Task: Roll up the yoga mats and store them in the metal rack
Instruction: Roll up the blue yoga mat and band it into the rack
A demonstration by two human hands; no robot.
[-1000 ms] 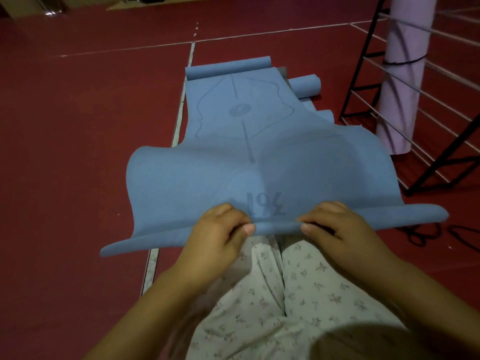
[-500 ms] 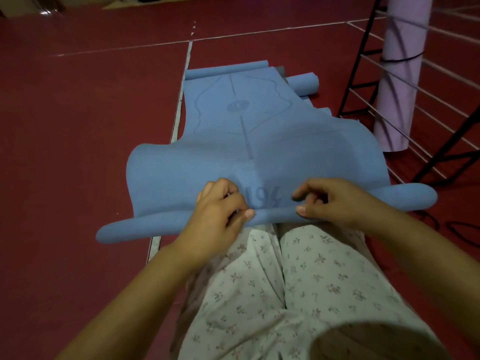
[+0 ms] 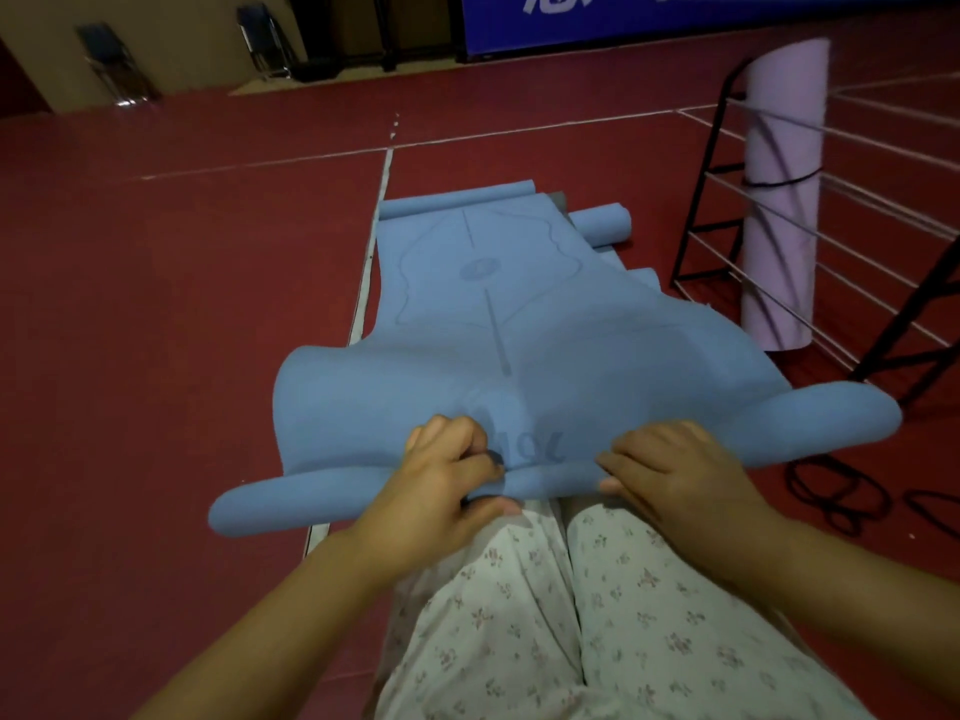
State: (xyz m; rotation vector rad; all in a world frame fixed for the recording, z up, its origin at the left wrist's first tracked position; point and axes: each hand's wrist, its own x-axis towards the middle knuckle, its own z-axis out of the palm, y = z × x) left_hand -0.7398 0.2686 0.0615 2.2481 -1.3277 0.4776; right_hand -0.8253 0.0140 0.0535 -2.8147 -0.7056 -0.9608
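A blue yoga mat (image 3: 519, 324) stretches away from me over the red floor, its far end curled. Its near end is lifted over my knees and turned into a loose roll that sags at both sides. My left hand (image 3: 447, 475) and my right hand (image 3: 670, 470) both grip that roll near its middle, fingers curled over it. A second blue mat (image 3: 602, 223) lies partly rolled beyond it on the right. The black metal rack (image 3: 727, 200) stands at the right with a rolled lilac mat (image 3: 779, 200) upright in it.
Black elastic straps (image 3: 831, 491) lie on the floor at the right, near the rack's foot. White court lines (image 3: 363, 283) cross the red floor. Folding chairs (image 3: 114, 65) and a blue banner (image 3: 623, 13) stand along the far wall.
Both hands have turned the mat's near edge further over, so the roll is thicker and covers more of the printed mark. The camera has tilted up, showing more of the far wall.
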